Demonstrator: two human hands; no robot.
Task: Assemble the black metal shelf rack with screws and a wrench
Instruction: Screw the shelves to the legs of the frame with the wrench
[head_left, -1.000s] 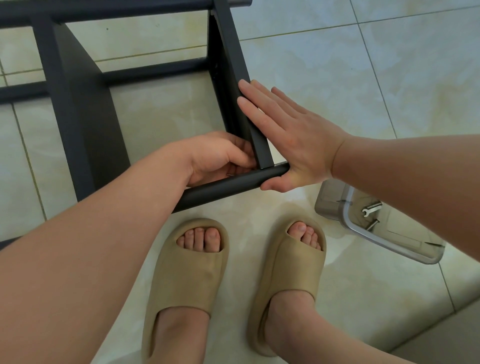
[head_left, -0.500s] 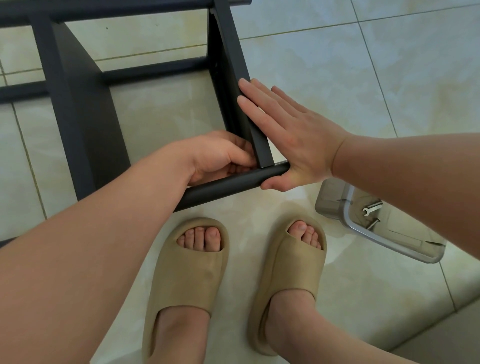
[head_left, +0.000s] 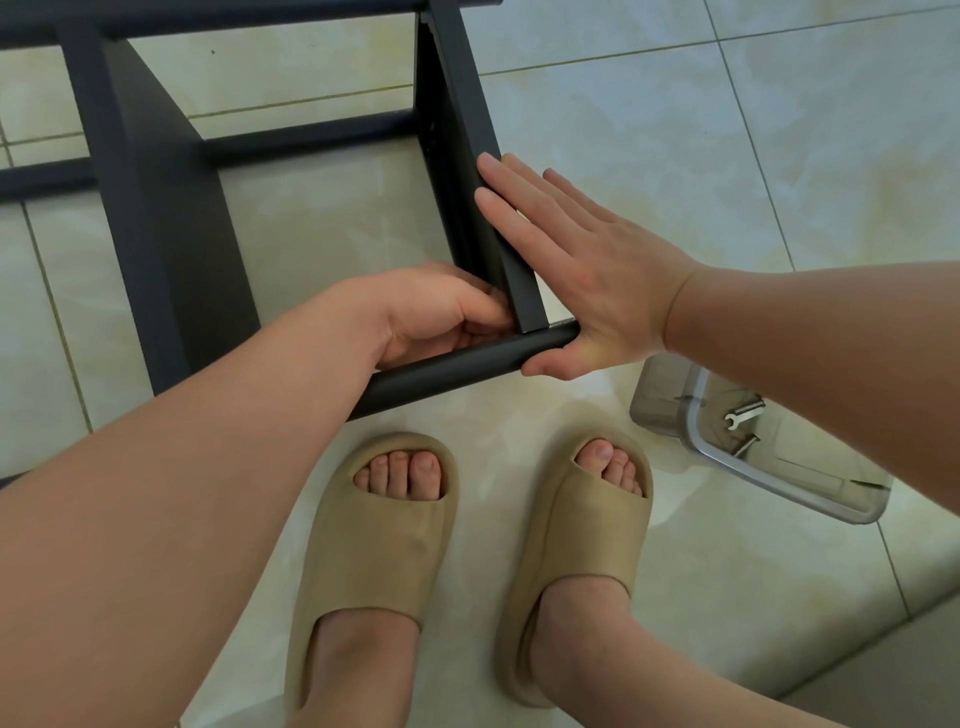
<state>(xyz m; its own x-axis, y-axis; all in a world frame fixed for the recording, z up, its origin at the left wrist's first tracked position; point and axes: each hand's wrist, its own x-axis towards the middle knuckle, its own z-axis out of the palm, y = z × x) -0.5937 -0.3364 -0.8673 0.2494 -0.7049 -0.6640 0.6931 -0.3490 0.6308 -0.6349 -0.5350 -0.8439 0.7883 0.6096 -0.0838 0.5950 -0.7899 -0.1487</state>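
Head view: the black metal shelf rack frame (head_left: 171, 234) lies on the pale tiled floor (head_left: 675, 130), right in front of your beige foam slippers (head_left: 374, 545). Your right hand (head_left: 587, 275) lies flat with its fingers straight along the black angled upright (head_left: 467, 104) and its thumb under the end of the round black tube (head_left: 441, 371). Your left hand (head_left: 447, 317) is curled into the inside corner of that joint. Can't tell what it grips. The small silver wrench (head_left: 744, 410) sits in the clear plastic bin (head_left: 696, 431) to your right.
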